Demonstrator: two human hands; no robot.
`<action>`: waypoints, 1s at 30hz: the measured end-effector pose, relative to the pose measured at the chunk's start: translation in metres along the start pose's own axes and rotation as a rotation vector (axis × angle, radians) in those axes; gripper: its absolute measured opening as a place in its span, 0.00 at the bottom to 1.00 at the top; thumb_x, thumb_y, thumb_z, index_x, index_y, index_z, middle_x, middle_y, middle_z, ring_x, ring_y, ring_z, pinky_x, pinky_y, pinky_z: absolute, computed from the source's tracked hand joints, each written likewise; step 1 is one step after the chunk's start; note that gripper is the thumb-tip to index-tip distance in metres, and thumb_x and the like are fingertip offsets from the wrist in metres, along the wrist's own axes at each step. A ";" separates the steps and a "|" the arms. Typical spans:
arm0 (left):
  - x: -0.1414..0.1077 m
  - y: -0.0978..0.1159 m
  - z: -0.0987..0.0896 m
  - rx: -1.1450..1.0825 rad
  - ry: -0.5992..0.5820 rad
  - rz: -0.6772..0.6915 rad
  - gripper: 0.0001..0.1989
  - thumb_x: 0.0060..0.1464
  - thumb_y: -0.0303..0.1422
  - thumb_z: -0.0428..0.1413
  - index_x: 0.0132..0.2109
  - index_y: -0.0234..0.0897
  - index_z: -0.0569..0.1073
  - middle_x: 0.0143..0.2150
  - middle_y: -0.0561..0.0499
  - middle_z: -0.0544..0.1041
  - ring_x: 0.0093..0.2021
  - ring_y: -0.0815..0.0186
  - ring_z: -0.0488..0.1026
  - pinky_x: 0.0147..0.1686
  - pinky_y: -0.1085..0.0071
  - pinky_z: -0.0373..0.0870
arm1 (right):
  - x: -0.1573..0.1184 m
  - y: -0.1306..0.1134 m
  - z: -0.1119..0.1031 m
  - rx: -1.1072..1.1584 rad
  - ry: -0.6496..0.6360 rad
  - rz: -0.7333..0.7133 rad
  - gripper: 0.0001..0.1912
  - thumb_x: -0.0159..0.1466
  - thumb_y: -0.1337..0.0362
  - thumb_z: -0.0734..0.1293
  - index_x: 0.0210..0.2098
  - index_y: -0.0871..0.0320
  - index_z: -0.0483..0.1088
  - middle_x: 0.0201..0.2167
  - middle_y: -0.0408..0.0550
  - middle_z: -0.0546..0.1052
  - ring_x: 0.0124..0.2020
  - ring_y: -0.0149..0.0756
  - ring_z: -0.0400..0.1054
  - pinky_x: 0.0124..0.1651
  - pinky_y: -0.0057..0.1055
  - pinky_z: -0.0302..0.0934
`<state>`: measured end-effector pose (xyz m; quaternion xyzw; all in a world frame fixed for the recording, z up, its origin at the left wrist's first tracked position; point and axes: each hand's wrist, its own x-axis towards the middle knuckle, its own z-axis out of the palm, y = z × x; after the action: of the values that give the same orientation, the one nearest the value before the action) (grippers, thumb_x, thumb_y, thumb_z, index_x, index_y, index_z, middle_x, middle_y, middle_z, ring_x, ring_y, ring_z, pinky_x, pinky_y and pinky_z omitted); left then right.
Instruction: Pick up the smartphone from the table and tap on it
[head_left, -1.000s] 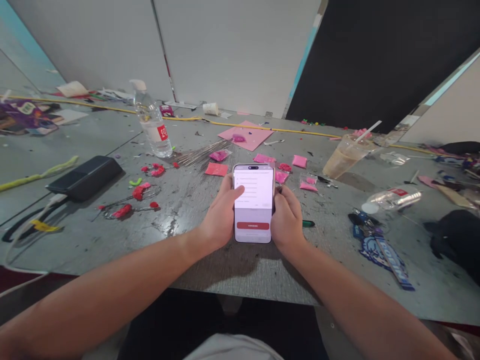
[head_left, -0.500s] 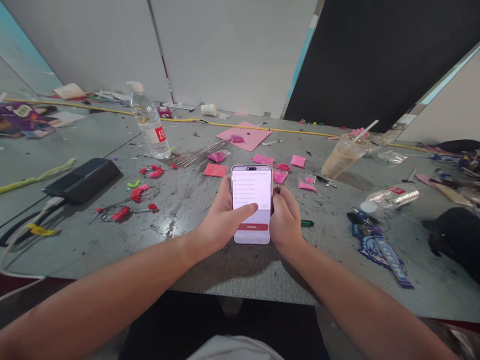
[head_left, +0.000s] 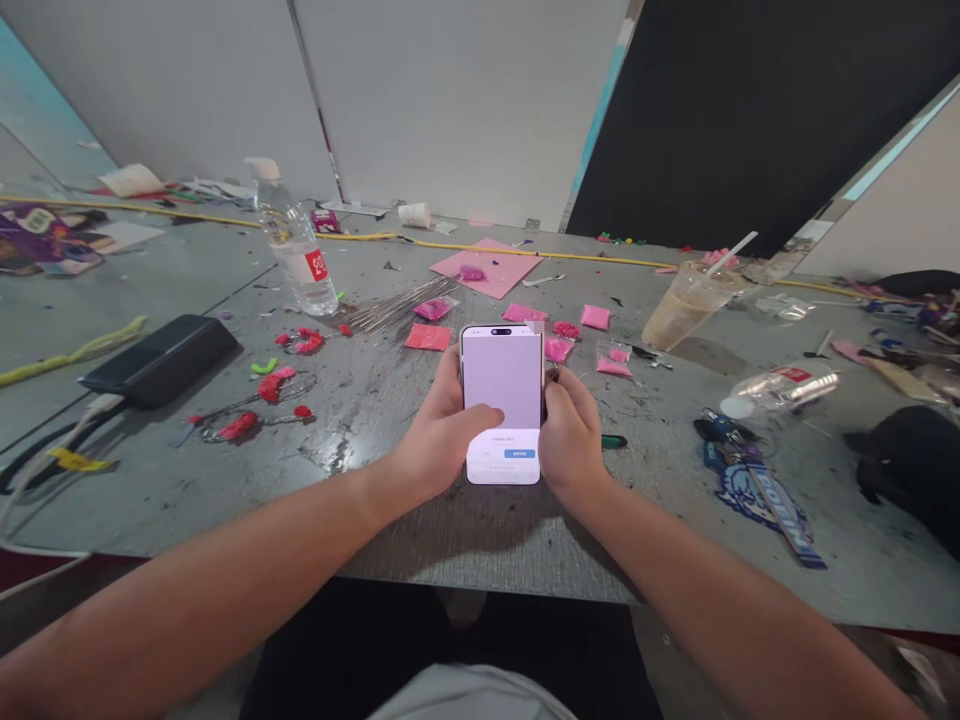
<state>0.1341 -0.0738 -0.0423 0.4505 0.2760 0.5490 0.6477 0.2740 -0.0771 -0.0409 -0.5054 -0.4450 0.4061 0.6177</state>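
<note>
A smartphone [head_left: 504,375] with a lit screen stands upright between my hands above the near part of the table. My left hand [head_left: 439,430] grips its left side, the thumb lying over the screen. My right hand [head_left: 571,430] closes around the right edge, its fingers curled and partly hidden. The screen is mostly pale lilac, with a white panel and a blue button low down. Just beyond the phone lie pink clay packets [head_left: 596,317] and a red packet [head_left: 428,337]. A green-ended tool [head_left: 614,441] shows beside my right hand.
A water bottle [head_left: 300,255] stands back left, near thin metal wires [head_left: 397,308] and red clay pieces [head_left: 238,427]. A black power bank [head_left: 161,360] with cables sits left. On the right are an iced drink cup [head_left: 686,307], a lying bottle [head_left: 784,390] and a keychain [head_left: 765,497].
The screen has switched from a list with a red button to a lilac page with a white panel and blue button. My left thumb has shifted slightly left.
</note>
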 end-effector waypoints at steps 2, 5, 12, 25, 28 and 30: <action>0.000 0.001 0.000 0.004 0.000 0.002 0.32 0.45 0.21 0.60 0.58 0.46 0.67 0.49 0.52 0.79 0.44 0.57 0.78 0.41 0.59 0.76 | 0.000 0.000 0.000 0.001 0.002 -0.001 0.10 0.61 0.59 0.61 0.24 0.52 0.59 0.21 0.37 0.61 0.23 0.31 0.53 0.25 0.31 0.48; 0.000 0.002 0.000 0.000 -0.010 0.010 0.32 0.43 0.20 0.58 0.57 0.45 0.67 0.49 0.51 0.78 0.46 0.56 0.79 0.43 0.58 0.76 | 0.000 -0.001 -0.001 -0.006 0.009 -0.005 0.10 0.61 0.59 0.62 0.24 0.52 0.59 0.21 0.37 0.61 0.24 0.31 0.53 0.26 0.32 0.48; -0.004 0.008 -0.002 0.114 -0.112 -0.025 0.62 0.48 0.25 0.71 0.76 0.58 0.40 0.55 0.46 0.80 0.50 0.49 0.82 0.47 0.54 0.78 | 0.007 -0.001 -0.002 -0.013 0.044 0.039 0.10 0.59 0.59 0.61 0.24 0.51 0.58 0.22 0.39 0.63 0.25 0.33 0.58 0.28 0.31 0.54; -0.007 0.002 0.002 0.124 -0.130 -0.017 0.63 0.55 0.31 0.70 0.79 0.60 0.33 0.66 0.42 0.75 0.60 0.47 0.78 0.57 0.49 0.76 | 0.007 -0.003 -0.005 -0.040 0.080 0.025 0.13 0.62 0.59 0.62 0.23 0.51 0.56 0.22 0.40 0.64 0.26 0.34 0.58 0.28 0.32 0.55; -0.006 -0.001 0.004 -0.005 -0.079 0.025 0.51 0.58 0.31 0.66 0.78 0.59 0.45 0.64 0.45 0.77 0.60 0.49 0.79 0.54 0.53 0.78 | 0.004 -0.008 -0.003 -0.037 0.080 0.017 0.10 0.61 0.60 0.61 0.23 0.52 0.59 0.23 0.41 0.66 0.27 0.33 0.59 0.29 0.32 0.55; -0.004 -0.002 0.005 -0.030 -0.041 0.061 0.42 0.57 0.30 0.65 0.74 0.53 0.58 0.65 0.47 0.77 0.62 0.49 0.76 0.56 0.55 0.76 | 0.002 -0.009 -0.002 -0.026 0.084 0.025 0.09 0.60 0.59 0.61 0.24 0.52 0.60 0.24 0.41 0.68 0.27 0.34 0.60 0.29 0.31 0.55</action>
<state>0.1380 -0.0793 -0.0427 0.4603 0.2406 0.5629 0.6430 0.2766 -0.0772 -0.0315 -0.5356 -0.4174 0.3866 0.6241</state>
